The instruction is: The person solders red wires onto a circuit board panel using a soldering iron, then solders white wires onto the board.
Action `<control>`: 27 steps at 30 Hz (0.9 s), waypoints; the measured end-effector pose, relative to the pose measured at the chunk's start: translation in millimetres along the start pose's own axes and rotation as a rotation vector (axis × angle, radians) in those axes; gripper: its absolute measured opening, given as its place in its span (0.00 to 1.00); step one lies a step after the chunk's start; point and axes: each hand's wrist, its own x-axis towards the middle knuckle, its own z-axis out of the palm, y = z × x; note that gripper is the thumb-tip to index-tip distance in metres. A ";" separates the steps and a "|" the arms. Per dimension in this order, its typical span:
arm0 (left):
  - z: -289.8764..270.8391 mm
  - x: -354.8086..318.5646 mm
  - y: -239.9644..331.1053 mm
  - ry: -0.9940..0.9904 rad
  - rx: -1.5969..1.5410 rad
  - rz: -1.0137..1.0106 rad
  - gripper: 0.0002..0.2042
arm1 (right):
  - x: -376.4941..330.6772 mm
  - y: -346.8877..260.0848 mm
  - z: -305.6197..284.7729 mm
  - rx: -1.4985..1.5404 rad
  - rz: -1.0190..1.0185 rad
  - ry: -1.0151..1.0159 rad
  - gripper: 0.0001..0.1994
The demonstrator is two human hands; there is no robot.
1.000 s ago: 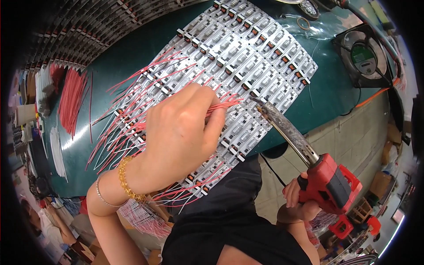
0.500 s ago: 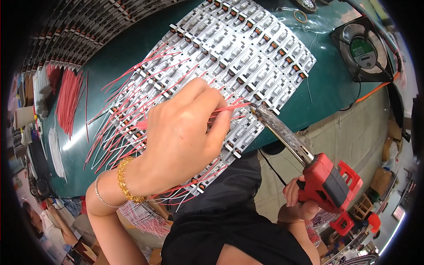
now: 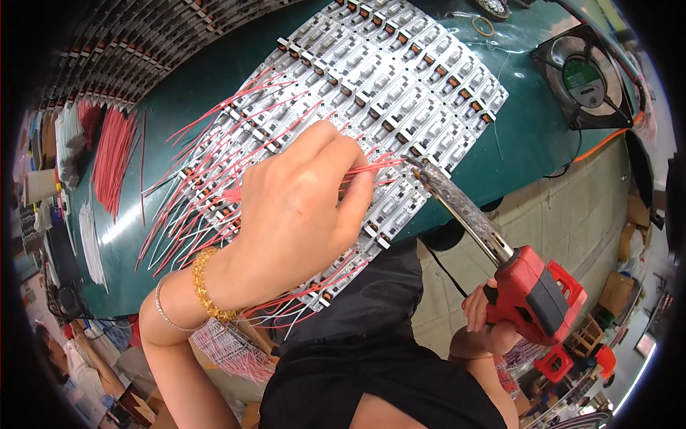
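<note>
Over a panel of white circuit boards (image 3: 400, 93), my left hand (image 3: 300, 207) pinches a few thin red wires (image 3: 389, 164) between thumb and fingers. Their ends point right, to the tip of a soldering iron (image 3: 464, 207). My right hand (image 3: 489, 322) is wrapped round its red and black pistol-style handle. The tip is at the boards beside the wire ends; whether it touches them I cannot tell. Many red and white wires (image 3: 193, 179) fan out from the left part of the panel, some running behind my left hand.
The panel lies on a green tabletop (image 3: 493, 171). At left are a bundle of red wires (image 3: 114, 164) and some white wires (image 3: 91, 247). A black fan (image 3: 586, 77) stands at the right with an orange cord (image 3: 607, 136). More panels (image 3: 136, 43) are stacked at the far left.
The iron's tip has shifted slightly right, and the panel has moved a little. My left hand still pinches the red wires in nearly the same place.
</note>
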 end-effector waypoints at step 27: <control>12.1 -9.0 4.7 0.039 0.019 0.021 0.05 | -8.0 2.4 -6.8 -0.037 0.022 -0.061 0.45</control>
